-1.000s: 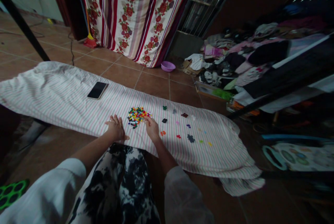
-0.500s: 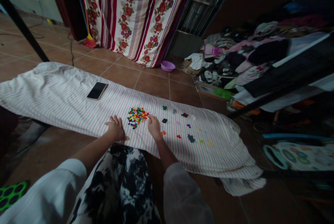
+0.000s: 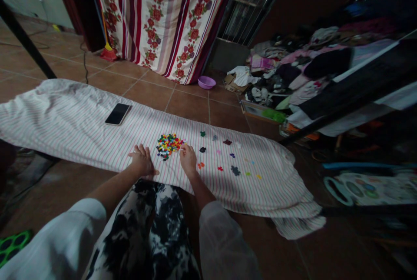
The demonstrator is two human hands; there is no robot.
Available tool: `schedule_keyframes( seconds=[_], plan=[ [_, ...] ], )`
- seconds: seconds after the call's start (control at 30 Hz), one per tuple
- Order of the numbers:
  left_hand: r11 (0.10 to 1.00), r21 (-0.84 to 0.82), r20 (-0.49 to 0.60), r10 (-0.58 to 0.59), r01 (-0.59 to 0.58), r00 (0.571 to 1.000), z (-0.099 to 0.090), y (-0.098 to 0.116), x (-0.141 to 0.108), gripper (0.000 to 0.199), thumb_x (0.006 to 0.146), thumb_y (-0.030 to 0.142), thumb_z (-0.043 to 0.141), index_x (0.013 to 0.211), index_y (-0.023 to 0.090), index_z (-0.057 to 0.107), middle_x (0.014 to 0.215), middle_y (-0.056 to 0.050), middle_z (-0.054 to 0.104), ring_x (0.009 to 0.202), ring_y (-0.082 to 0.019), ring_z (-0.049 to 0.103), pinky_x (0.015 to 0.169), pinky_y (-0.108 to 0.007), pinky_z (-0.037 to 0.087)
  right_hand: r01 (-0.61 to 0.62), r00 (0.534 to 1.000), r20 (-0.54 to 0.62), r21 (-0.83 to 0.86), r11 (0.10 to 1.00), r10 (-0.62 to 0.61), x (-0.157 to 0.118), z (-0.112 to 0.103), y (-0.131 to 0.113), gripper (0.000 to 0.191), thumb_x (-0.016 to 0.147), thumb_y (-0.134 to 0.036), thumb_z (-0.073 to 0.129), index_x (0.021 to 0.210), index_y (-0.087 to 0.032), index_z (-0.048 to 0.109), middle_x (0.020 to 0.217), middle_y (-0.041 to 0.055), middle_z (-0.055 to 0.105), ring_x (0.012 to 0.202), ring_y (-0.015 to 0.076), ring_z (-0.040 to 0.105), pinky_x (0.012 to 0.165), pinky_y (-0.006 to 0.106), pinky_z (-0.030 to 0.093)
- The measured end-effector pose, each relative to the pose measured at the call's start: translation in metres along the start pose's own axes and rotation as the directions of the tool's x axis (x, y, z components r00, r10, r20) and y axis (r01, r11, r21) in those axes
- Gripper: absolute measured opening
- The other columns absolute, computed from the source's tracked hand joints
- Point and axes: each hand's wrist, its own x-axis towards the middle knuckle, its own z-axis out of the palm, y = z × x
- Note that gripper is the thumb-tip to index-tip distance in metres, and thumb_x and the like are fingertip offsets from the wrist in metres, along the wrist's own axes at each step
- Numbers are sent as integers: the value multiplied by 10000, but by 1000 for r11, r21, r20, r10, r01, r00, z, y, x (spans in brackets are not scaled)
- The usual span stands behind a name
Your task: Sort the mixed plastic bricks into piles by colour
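A pile of small multicoloured pieces (image 3: pixel 169 144) lies on the striped cloth (image 3: pixel 87 141), too small to name. My left hand (image 3: pixel 142 162) rests flat on the cloth left of the pile, fingers spread, holding nothing. At the pile's right edge, my right hand (image 3: pixel 188 158) has its fingers pinched together; whatever is between the fingertips is hidden. To the right lie small groups sorted by colour, among them a dark green group (image 3: pixel 203 134), a black group (image 3: pixel 202 150), an orange group (image 3: pixel 201 165), a dark grey group (image 3: pixel 235 170) and a brown group (image 3: pixel 227 142).
A phone (image 3: pixel 118 114) lies on the cloth at left. Beyond the cloth's far edge, a purple basin (image 3: pixel 206 82) sits on the tiled floor before a floral curtain (image 3: pixel 156 19). Heaped clothes (image 3: pixel 293 67) fill the right, and dark bars slant on both sides.
My right hand has shifted slightly left and down along the pile's edge, fingers still pinched. My left hand stays flat in place. The whole view has shifted a little.
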Motion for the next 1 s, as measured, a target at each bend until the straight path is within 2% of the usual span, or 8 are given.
schedule_keyframes(
  seconds=[0.2, 0.3, 0.43, 0.63, 0.73, 0.83, 1.0],
  plan=[
    [1000, -2, 17, -1, 1, 1000, -6, 1, -4, 1212, 669, 780, 493, 1495, -16, 103, 1547, -332, 20, 1419, -526, 72, 993, -654, 325, 23, 998, -55, -31, 999, -25, -6, 0, -3, 249, 870, -129, 424, 1008, -181, 625, 1002, 72, 654, 971, 190, 587, 893, 302, 445],
    [1000, -5, 13, 5, -5, 1000, -8, 0, -7, 1165, 698, 736, 492, 1495, -22, 107, 1544, -336, 32, 1419, -522, 87, 989, -658, 328, 26, 999, -46, -38, 999, -28, -8, -3, -6, 254, 882, -138, 433, 1014, -189, 643, 1008, 71, 656, 992, 189, 585, 892, 288, 442],
    [1000, -24, 31, 0, 0, 1000, -8, 0, -5, 1195, 678, 722, 516, 1490, -45, 90, 1541, -346, 11, 1416, -532, 74, 986, -675, 322, 27, 1000, -10, -45, 999, -28, -9, -6, -7, 229, 918, -213, 457, 999, -204, 672, 977, 62, 667, 942, 182, 602, 862, 277, 452],
    [999, -49, 5, -19, 19, 1000, -5, 1, -3, 1159, 680, 669, 530, 1486, -55, 121, 1543, -354, 71, 1408, -539, 97, 982, -683, 321, 37, 998, -45, 116, 992, -32, -10, -13, -2, 221, 928, -280, 472, 984, -225, 678, 982, 47, 696, 939, 173, 628, 867, 285, 474],
    [1000, -16, 0, 1, -1, 1000, -3, 0, -4, 1148, 701, 680, 499, 1482, -70, 116, 1536, -372, 62, 1404, -542, 109, 973, -666, 338, 31, 998, -67, 198, 980, -18, -12, -22, 10, 228, 922, -312, 471, 980, -239, 679, 961, 35, 704, 895, 170, 642, 845, 296, 495],
    [999, 25, -33, 25, -24, 999, -1, -2, -5, 1139, 711, 700, 467, 1481, -72, 136, 1530, -382, 73, 1396, -544, 133, 957, -659, 353, -14, 993, -107, 238, 971, 41, -12, -36, 32, 227, 899, -350, 493, 983, -250, 679, 948, 22, 700, 840, 165, 651, 795, 293, 514],
    [999, 0, -78, 35, -35, 996, 0, -2, -6, 1126, 697, 679, 490, 1472, -78, 184, 1522, -384, 131, 1388, -551, 154, 934, -658, 369, -84, 948, -280, 237, 968, 151, 6, -81, 87, 273, 862, -366, 490, 994, -219, 679, 942, 48, 699, 841, 173, 648, 794, 302, 514]
  ],
)
